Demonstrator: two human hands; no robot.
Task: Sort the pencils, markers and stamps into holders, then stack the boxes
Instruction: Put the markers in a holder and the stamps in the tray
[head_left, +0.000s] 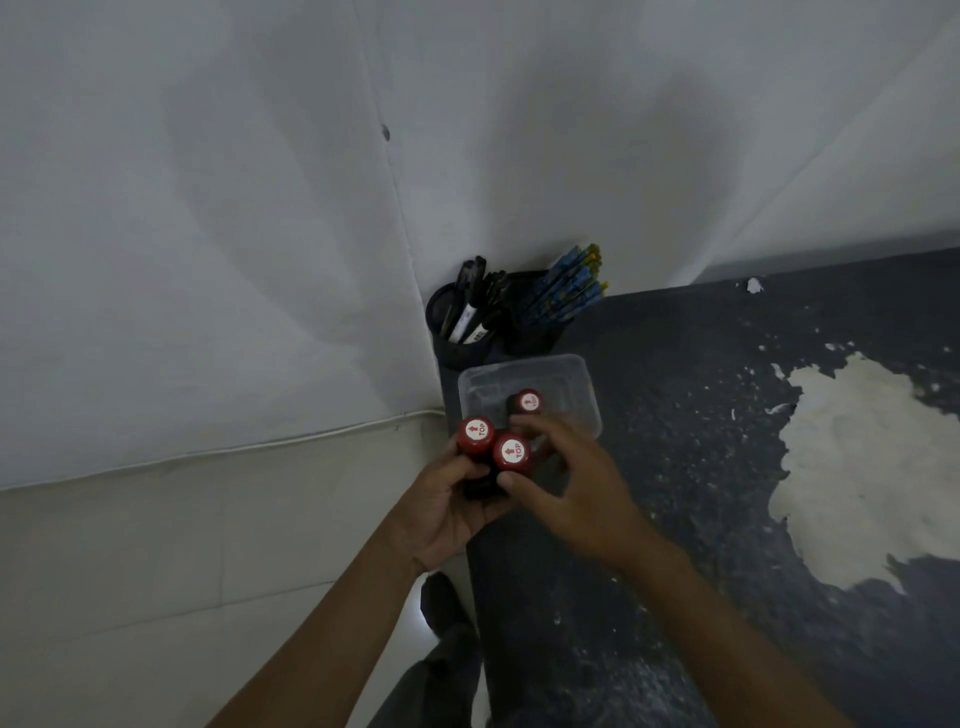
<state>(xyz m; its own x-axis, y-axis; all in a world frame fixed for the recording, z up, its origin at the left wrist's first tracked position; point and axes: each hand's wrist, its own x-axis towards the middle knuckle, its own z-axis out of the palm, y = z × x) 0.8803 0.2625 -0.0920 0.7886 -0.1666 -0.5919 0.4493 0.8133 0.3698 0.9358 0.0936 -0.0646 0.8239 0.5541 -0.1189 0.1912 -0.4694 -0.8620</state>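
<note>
Two red-capped stamps marked "TOP" stand upright side by side: one stamp (476, 435) and a second stamp (512, 452). My left hand (451, 506) grips them from below. My right hand (566, 483) touches the second stamp with thumb and fingertips. A third stamp (528, 401) stands inside a clear plastic box (582, 384) just beyond my hands. Behind the box, a black holder (457, 348) contains markers and scissors, and another black holder (535, 338) is full of blue pencils (566, 291).
The dark table (675, 467) has a large worn pale patch (862, 478) on its right side and white flecks. A white wall corner rises behind the holders. The tiled floor and my trouser leg (447, 649) lie left of the table edge.
</note>
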